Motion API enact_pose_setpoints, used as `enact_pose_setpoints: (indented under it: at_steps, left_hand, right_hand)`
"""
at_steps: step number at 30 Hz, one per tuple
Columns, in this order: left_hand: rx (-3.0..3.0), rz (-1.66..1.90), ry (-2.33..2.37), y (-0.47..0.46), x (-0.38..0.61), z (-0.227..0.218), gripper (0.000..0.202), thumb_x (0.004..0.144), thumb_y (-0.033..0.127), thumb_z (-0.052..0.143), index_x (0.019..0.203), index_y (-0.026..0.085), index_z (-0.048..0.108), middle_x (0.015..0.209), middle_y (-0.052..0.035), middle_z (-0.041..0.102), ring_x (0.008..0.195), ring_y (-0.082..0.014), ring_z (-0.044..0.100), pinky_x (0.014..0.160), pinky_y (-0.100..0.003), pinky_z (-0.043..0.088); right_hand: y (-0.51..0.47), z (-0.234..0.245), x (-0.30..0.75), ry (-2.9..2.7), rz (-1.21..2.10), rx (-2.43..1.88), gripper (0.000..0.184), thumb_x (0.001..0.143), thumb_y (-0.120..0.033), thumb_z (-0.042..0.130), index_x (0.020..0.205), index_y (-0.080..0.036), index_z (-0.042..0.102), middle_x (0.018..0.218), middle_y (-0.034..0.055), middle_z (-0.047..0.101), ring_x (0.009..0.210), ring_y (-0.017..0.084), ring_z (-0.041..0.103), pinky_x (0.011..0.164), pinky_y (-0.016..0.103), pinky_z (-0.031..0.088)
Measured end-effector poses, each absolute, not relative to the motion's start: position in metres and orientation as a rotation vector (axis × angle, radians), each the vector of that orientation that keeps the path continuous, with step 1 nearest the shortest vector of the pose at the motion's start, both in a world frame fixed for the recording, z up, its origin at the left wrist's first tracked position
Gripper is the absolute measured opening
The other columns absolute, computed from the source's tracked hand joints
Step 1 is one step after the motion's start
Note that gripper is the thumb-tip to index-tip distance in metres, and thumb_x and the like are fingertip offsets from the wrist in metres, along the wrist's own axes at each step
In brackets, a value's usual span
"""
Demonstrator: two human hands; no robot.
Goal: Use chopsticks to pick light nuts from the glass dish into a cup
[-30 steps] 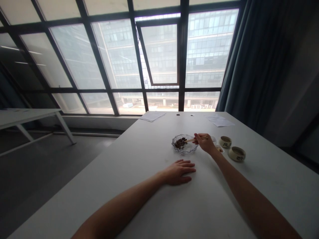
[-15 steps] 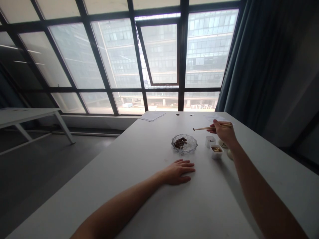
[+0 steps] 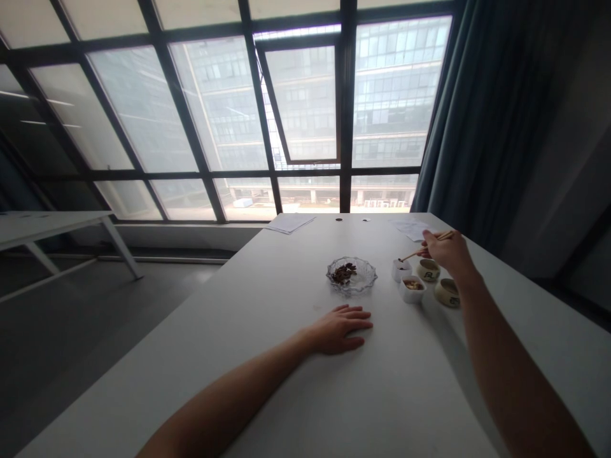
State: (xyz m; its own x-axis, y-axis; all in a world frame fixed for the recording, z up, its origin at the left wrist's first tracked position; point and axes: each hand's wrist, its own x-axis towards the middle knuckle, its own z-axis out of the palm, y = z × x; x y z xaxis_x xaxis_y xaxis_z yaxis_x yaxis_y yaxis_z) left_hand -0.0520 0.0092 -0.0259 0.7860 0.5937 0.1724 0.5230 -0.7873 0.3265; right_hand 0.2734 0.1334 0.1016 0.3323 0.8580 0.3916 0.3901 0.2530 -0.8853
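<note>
My right hand (image 3: 447, 252) grips a pair of wooden chopsticks (image 3: 411, 256). Their tips are at the mouth of a small clear plastic cup (image 3: 401, 271); a small dark piece seems to be at the tips. In front of that cup is another plastic cup (image 3: 413, 291) with yellowish-brown pieces inside. Two beige pots with dark markings, a farther pot (image 3: 428, 270) and a nearer pot (image 3: 447, 293), sit to the right, the nearer one partly behind my forearm. My left hand (image 3: 340, 329) lies flat on the table, fingers spread, just short of a scalloped glass dish (image 3: 367, 280) holding dark brown dried pieces (image 3: 344, 273).
The white table (image 3: 267, 394) stretches toward the windows. Sheets of paper lie at its far left (image 3: 290, 222) and papers (image 3: 409, 228) at its far right. Another white table (image 3: 52, 226) stands to the left. A dark curtain (image 3: 458, 140) hangs at the right.
My right hand has moved right and swung the chopstick tips from beside the glass dish to the farther plastic cup. Both pots show more now. My left hand rests as before.
</note>
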Motion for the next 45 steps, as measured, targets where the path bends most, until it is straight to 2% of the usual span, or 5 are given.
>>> enact_pose_setpoints:
  at_steps: [11, 18, 25, 34, 45]
  left_hand:
    - [2.712, 0.396, 0.87, 0.008, -0.05, -0.024, 0.052, 0.1, 0.044, 0.057, 0.151, 0.034, 0.051, 0.159, -0.0011, 0.046, 0.151, -0.0271, 0.037, 0.126, -0.045, 0.025]
    - [2.707, 0.406, 0.865, 0.008, -0.05, -0.024, 0.052, 0.1, 0.043, 0.058, 0.151, 0.033, 0.051, 0.159, -0.0017, 0.046, 0.151, -0.027, 0.037, 0.127, -0.046, 0.024]
    - [2.707, 0.404, 0.868, 0.007, -0.048, -0.022, 0.052, 0.1, 0.045, 0.057, 0.151, 0.034, 0.05, 0.159, -0.0012, 0.046, 0.151, -0.0269, 0.037, 0.127, -0.046, 0.024]
    - [2.713, 0.397, 0.871, 0.007, -0.048, -0.02, 0.052, 0.101, 0.045, 0.057, 0.151, 0.034, 0.05, 0.16, -0.0013, 0.046, 0.151, -0.0271, 0.037, 0.127, -0.045, 0.024]
    - [2.709, 0.394, 0.875, 0.006, -0.048, -0.019, 0.053, 0.1, 0.044, 0.058, 0.151, 0.035, 0.049, 0.16, -0.0009, 0.046, 0.151, -0.0277, 0.037, 0.127, -0.046, 0.023]
  right_hand:
    - [0.128, 0.105, 0.266, -1.284, 0.46, -1.304, 0.03, 0.086, -0.043, 0.074, 0.069, -0.019, 0.07, 0.069, 0.0168, 0.075, 0.057, 0.032, 0.075, 0.06, 0.046, 0.066]
    - [0.119, 0.107, 0.243, -1.314, 0.537, -1.133, 0.04, 0.081, -0.054, 0.078, 0.072, -0.015, 0.072, 0.071, 0.0131, 0.076, 0.055, 0.027, 0.075, 0.051, 0.035, 0.065]
    - [0.119, 0.089, 0.215, -1.564, 0.738, -1.003, 0.051, 0.079, -0.065, 0.076, 0.073, -0.014, 0.072, 0.07, 0.0124, 0.075, 0.061, 0.025, 0.076, 0.053, 0.028, 0.062]
    - [0.13, 0.049, 0.185, -1.738, 0.84, -0.95, 0.052, 0.08, -0.069, 0.07, 0.069, -0.018, 0.067, 0.061, 0.0079, 0.071, 0.062, 0.028, 0.076, 0.055, 0.031, 0.061]
    - [0.136, 0.03, 0.176, -1.752, 0.8, -1.005, 0.052, 0.08, -0.071, 0.067, 0.068, -0.021, 0.066, 0.062, 0.0078, 0.073, 0.062, 0.027, 0.075, 0.056, 0.032, 0.06]
